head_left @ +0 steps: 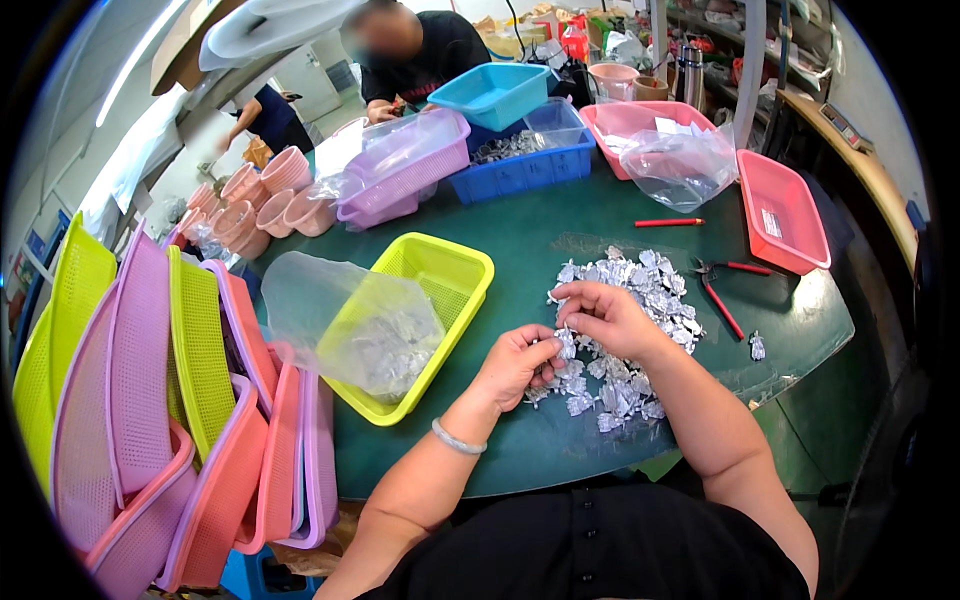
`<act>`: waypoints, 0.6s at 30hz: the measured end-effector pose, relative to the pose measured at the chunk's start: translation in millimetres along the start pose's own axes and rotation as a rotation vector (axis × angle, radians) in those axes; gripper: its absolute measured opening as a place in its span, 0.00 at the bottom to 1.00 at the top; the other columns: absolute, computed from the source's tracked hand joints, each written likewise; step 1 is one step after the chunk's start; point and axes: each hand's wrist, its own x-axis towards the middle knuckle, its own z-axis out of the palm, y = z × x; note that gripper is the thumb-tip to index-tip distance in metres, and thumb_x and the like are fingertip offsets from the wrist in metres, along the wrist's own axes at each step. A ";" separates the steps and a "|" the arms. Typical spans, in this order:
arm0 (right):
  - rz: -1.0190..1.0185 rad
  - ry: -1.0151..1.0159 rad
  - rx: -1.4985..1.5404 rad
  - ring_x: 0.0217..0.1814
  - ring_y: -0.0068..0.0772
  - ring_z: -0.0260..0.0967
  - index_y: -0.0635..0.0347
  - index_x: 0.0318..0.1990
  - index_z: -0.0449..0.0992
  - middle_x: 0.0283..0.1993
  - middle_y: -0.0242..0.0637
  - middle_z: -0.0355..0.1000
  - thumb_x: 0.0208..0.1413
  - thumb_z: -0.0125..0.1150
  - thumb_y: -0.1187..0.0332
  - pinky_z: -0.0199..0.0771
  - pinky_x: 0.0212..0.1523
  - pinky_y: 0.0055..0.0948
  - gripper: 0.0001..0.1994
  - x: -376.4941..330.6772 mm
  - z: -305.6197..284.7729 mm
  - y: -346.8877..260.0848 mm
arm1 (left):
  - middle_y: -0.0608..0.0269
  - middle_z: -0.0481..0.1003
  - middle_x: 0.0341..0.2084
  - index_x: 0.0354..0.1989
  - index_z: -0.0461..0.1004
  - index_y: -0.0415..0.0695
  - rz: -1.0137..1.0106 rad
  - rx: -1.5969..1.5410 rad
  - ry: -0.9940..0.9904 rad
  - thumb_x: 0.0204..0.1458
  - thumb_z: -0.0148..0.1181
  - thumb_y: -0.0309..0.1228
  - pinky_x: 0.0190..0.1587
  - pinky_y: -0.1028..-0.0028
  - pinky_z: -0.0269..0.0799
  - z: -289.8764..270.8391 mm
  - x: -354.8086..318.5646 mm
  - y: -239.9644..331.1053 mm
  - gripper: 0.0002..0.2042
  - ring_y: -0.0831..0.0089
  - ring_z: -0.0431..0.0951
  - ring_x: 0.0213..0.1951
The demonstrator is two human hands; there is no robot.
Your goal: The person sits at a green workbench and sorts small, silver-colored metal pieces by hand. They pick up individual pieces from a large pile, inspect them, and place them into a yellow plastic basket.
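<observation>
A loose heap of small silvery metal castings (625, 385) lies on the green table in front of me. Over the heap's left side, my left hand (520, 365) pinches one metal casting (566, 345). My right hand (608, 318) meets it there, its thumb and forefinger closed at the same piece; how much of the piece it grips is partly hidden by the fingers. To the left, a yellow-green basket (455, 262) holds a clear plastic bag (345, 315) with more grey pieces inside. Red-handled nippers (722, 295) lie right of the heap, beside one separate casting (757, 346).
Stacked purple, pink and green baskets (140, 370) crowd the left. Along the table's back stand pink pots (265, 200), a purple basket (410, 165), a blue crate (530, 165) and pink trays (785, 210). A red pen (670, 222) lies beyond the heap. Another person (425, 50) sits opposite.
</observation>
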 end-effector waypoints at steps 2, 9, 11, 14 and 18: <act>0.017 0.012 0.019 0.35 0.16 0.65 0.63 0.49 0.66 0.32 0.30 0.70 0.52 0.52 0.78 0.65 0.38 0.18 0.16 -3.1 0.7 1.5 | 0.66 0.72 0.19 0.32 0.70 0.45 -0.003 -0.003 0.006 0.50 0.54 0.28 0.17 0.85 0.59 1.6 -1.6 -2.3 0.03 0.82 0.68 0.16; 0.019 0.024 0.095 0.31 0.17 0.65 0.65 0.49 0.66 0.33 0.33 0.72 0.52 0.50 0.77 0.66 0.34 0.17 0.15 -0.1 0.6 -0.2 | 0.68 0.71 0.18 0.31 0.70 0.44 0.023 -0.019 0.017 0.50 0.54 0.28 0.17 0.86 0.57 0.9 -1.3 -2.3 0.02 0.83 0.67 0.17; 0.018 0.020 0.084 0.32 0.17 0.65 0.65 0.49 0.66 0.33 0.34 0.72 0.52 0.50 0.77 0.66 0.34 0.18 0.15 0.2 -0.1 -1.5 | 0.68 0.71 0.18 0.31 0.70 0.45 0.028 -0.016 0.018 0.50 0.54 0.28 0.17 0.86 0.57 1.2 -1.1 -1.3 0.02 0.83 0.67 0.17; 0.022 0.030 0.066 0.32 0.18 0.65 0.66 0.49 0.66 0.33 0.34 0.72 0.52 0.49 0.77 0.67 0.35 0.18 0.15 -0.2 -0.6 -0.2 | 0.68 0.71 0.18 0.31 0.70 0.44 0.016 -0.019 0.017 0.50 0.54 0.28 0.17 0.86 0.56 1.6 -1.0 -0.4 0.03 0.83 0.67 0.17; 0.023 0.032 0.098 0.34 0.18 0.66 0.66 0.50 0.65 0.34 0.34 0.72 0.52 0.49 0.77 0.67 0.35 0.19 0.16 1.0 -1.3 1.8 | 0.68 0.72 0.19 0.32 0.70 0.44 0.023 -0.032 0.025 0.50 0.54 0.28 0.17 0.86 0.56 1.6 -1.2 0.9 0.03 0.83 0.67 0.17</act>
